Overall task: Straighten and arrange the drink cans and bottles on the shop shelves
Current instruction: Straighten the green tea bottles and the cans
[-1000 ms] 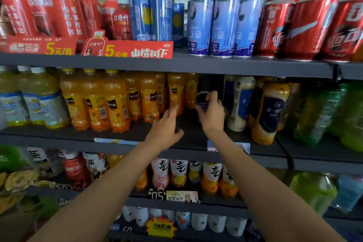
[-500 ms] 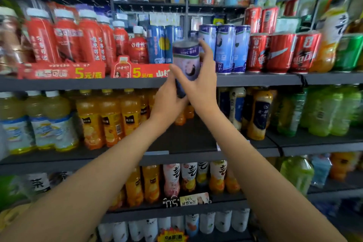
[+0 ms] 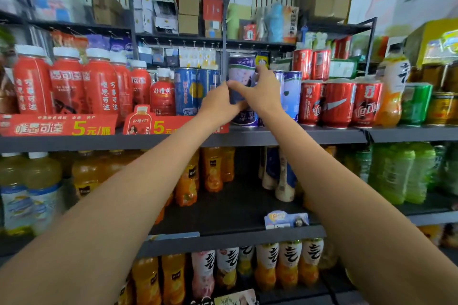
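Note:
A tall purple can (image 3: pixel 241 73) stands upright at the front of the upper shelf (image 3: pixel 297 134), between the dark blue cans (image 3: pixel 195 90) and the pale blue cans (image 3: pixel 292 93). My right hand (image 3: pixel 260 91) grips its right side, thumb across the front. My left hand (image 3: pixel 219 104) holds its lower left side. The can's base is partly hidden by my hands. Red cola cans (image 3: pixel 338 104) stand in a row to the right.
Red bottles (image 3: pixel 69 84) with a red price strip (image 3: pixel 57 126) fill the upper shelf's left. Orange juice bottles (image 3: pixel 213 168) and green bottles (image 3: pixel 399 171) stand on the middle shelf (image 3: pixel 230 240), with a bare gap between them. Boxes sit on the top rack.
The purple can went up from the middle shelf to the upper shelf in my right hand. My left hand joined it. The view tilted upward.

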